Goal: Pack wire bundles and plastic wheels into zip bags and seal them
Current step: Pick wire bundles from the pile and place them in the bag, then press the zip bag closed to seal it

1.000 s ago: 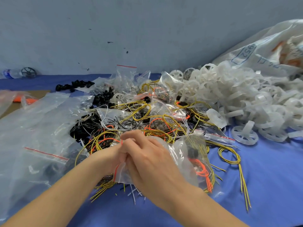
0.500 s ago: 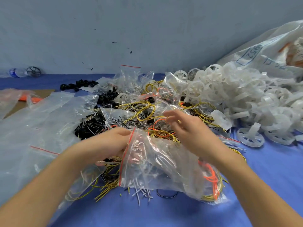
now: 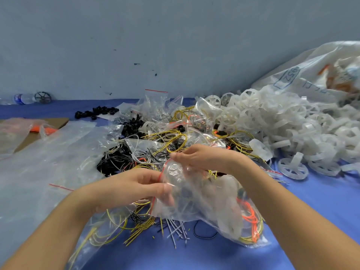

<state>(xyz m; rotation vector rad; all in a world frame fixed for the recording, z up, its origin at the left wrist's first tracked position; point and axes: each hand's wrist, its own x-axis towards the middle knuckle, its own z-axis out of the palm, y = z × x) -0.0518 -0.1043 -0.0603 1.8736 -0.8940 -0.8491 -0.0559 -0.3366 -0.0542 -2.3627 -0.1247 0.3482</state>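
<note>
Pinching the red strip of a clear plastic zip bag (image 3: 210, 203), the left hand (image 3: 134, 190) grips its lower end and the right hand (image 3: 202, 158) grips its top. Orange and yellow wires (image 3: 251, 221) sit inside. The bag rests on the blue table (image 3: 311, 211), near the white plastic wheels (image 3: 282, 121).

left hand (image 3: 134, 189) + right hand (image 3: 202, 158) pinch zip bag (image 3: 204, 199) red-striped mouth | wheels (image 3: 292, 121) heaped right

We cannot tell most of what the bag (image 3: 204, 199) holds through its creased film; the sack (image 3: 321, 71) runs off the right edge, the bottle (image 3: 21, 98) off the left.
</note>
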